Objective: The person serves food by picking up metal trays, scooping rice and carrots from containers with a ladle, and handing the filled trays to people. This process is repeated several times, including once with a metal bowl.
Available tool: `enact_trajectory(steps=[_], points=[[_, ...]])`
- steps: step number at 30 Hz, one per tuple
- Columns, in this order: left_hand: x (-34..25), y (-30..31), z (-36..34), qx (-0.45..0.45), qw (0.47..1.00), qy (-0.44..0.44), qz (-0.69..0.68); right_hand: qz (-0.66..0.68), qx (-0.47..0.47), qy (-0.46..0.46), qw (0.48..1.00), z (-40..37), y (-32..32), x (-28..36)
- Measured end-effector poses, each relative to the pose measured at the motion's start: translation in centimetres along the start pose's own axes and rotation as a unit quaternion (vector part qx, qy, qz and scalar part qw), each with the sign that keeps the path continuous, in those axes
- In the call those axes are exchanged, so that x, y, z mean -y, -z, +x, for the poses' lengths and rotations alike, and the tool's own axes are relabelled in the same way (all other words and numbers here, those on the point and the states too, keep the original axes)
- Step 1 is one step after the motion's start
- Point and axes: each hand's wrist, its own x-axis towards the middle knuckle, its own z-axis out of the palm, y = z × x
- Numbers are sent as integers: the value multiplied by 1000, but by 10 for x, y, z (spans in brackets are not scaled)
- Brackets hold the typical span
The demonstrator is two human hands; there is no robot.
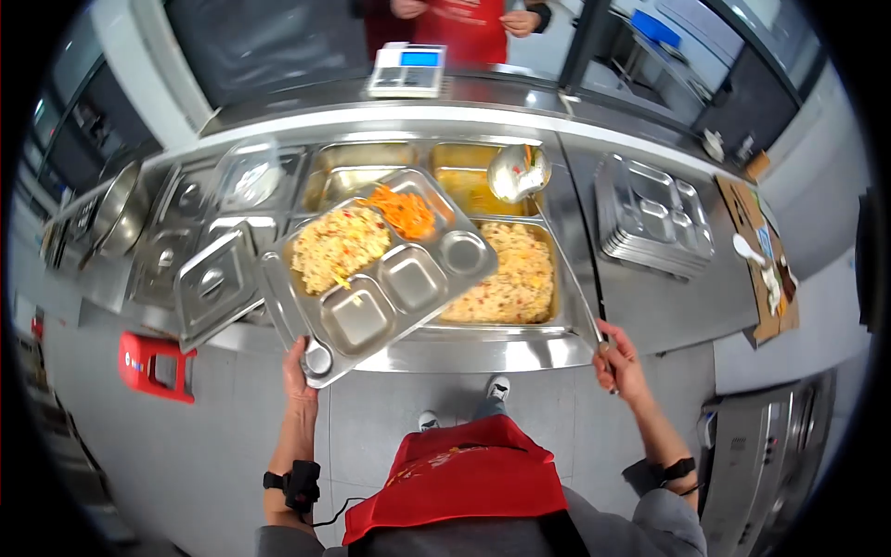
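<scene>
My left hand (297, 369) grips the near left corner of a steel compartment tray (413, 278), held tilted over the counter. Fried rice (339, 246) fills one of its compartments and shredded carrot (404, 212) another. The fingers of my right hand (620, 360) are wrapped round the long handle of a ladle (518, 174). Its bowl, with a few orange shreds in it, is above a pan (455, 181) with yellowish liquid in the bottom. A pan of fried rice (510, 269) sits nearer me, partly hidden by the tray.
Stacked compartment trays (654, 213) stand on the right, beside cardboard (752, 241) with a white spoon (745, 248). Left are lidded pans (167, 260), a loose lid (218, 278) and a metal bowl (121, 209). A scale (408, 70) stands at the back. A red stool (153, 367) is on the floor.
</scene>
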Motion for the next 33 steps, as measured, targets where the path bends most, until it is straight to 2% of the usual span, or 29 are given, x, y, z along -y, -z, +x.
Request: enact_trajectory(steps=[1,2,4,5,8,12,14,17,19,21,24,27,29,31,33], points=[[-1,-13,13,7,1000,13,2,-60,-21,17,998,2,28,-1],[-2,-25,28,22,1000,8,0,-185,-31,85,979,8,57,-11],[-3,-62,48,44,999,-5,-8,-428,-44,206,879,23,100,-20],[-3,-86,52,59,998,-17,-19,-515,-61,178,836,28,110,-18],[-1,-147,74,93,994,-38,-32,-646,-63,240,722,56,125,-14],[8,-221,96,108,991,-61,-59,-667,-64,330,665,93,161,-34],[12,-253,102,101,990,-79,-65,-700,-55,307,643,95,169,-19],[16,-278,125,88,991,-92,-36,-651,-39,336,680,103,184,10],[18,-299,131,118,989,-72,-51,-675,-141,355,632,122,211,40],[18,-315,144,119,989,-72,-44,-647,-262,357,621,139,232,101],[19,-343,138,113,989,-79,-53,-697,-148,326,621,175,296,106],[21,-374,149,112,989,-79,-45,-671,-40,242,699,189,317,123],[22,-388,167,117,988,-88,-57,-684,-35,327,652,189,321,122],[22,-437,152,87,989,-97,-68,-665,-52,422,614,184,312,125],[26,-470,150,189,970,-123,-87,-634,-115,464,608,177,298,132]])
